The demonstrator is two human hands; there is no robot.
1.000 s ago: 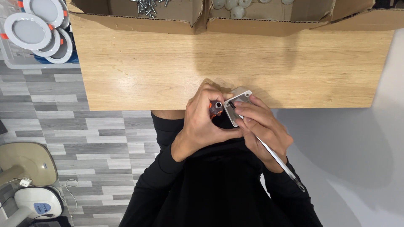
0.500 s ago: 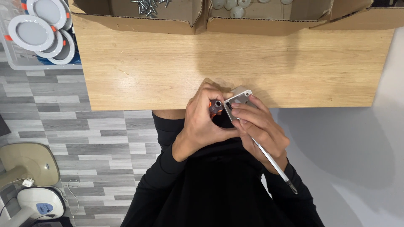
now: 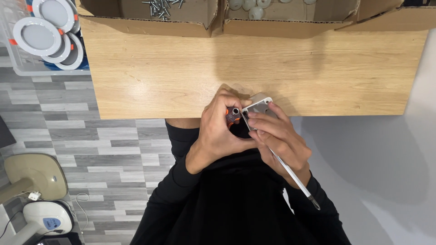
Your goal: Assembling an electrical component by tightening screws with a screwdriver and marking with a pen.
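A light wooden table [image 3: 181, 77] is seen from above, with everything else placed in relation to it. Along its far edge two open cardboard boxes are set side by side: the left box [image 3: 145, 20] is loaded with loose metal screws [image 3: 161, 7], the right box [image 3: 290, 22] with small pale round parts [image 3: 250, 7]. Beyond the table's left end, a clear bin [image 3: 27, 70] stacked with round white recessed lamps [image 3: 38, 36] is stood on the grey plank floor [image 3: 91, 140]. Further from the table, at the near left, a beige fan base [image 3: 36, 174] and a white appliance [image 3: 43, 218] are visible on that floor.

At the table's near edge, just over its lip, both hands are brought together by a person in black sleeves [image 3: 172, 195]. The left hand [image 3: 218, 131] is closed around a small orange-and-black tool handle [image 3: 233, 114], its socket end turned upward. The right hand [image 3: 277, 134] is closed on a small grey rectangular housing [image 3: 258, 108], held touching the handle and overhanging the table's near edge. A long thin screwdriver shaft [image 3: 295, 179] is also gripped in the right hand, pointed away from the table toward the person's right elbow. Fingers of the two hands are pressed together around the parts
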